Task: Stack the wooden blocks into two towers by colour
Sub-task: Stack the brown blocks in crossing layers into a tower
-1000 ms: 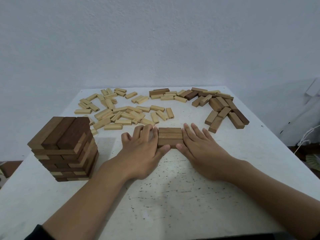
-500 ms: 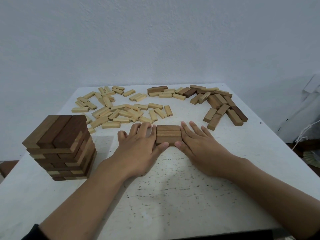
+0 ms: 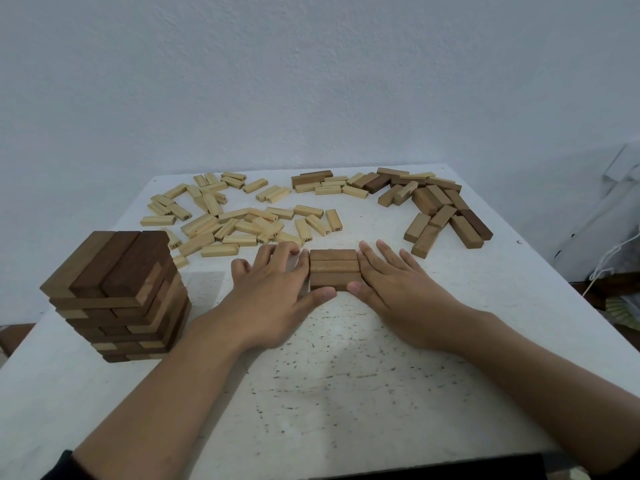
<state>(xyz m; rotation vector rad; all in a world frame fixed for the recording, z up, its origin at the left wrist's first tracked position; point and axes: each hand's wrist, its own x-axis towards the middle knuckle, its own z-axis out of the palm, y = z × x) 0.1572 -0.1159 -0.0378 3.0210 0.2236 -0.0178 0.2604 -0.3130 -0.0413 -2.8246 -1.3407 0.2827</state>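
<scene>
Three brown blocks (image 3: 333, 268) lie side by side as one flat row at the table's middle. My left hand (image 3: 277, 296) presses flat against the row's left end, thumb at its near edge. My right hand (image 3: 398, 289) presses the right end the same way, fingers spread. A tall tower of brown blocks (image 3: 117, 296) stands at the left. Several loose pale blocks (image 3: 235, 223) lie scattered behind my left hand. Loose brown blocks (image 3: 440, 209) lie in a heap at the far right.
The white speckled table (image 3: 332, 382) ends at a wall behind. Its right edge drops to a floor with a white cable (image 3: 609, 261). A few pale blocks (image 3: 332, 187) mix with brown ones at the far middle.
Both hands stay pressed on the ends of the three-block row. The view has shifted slightly; the row and hands hold their places on the table.
</scene>
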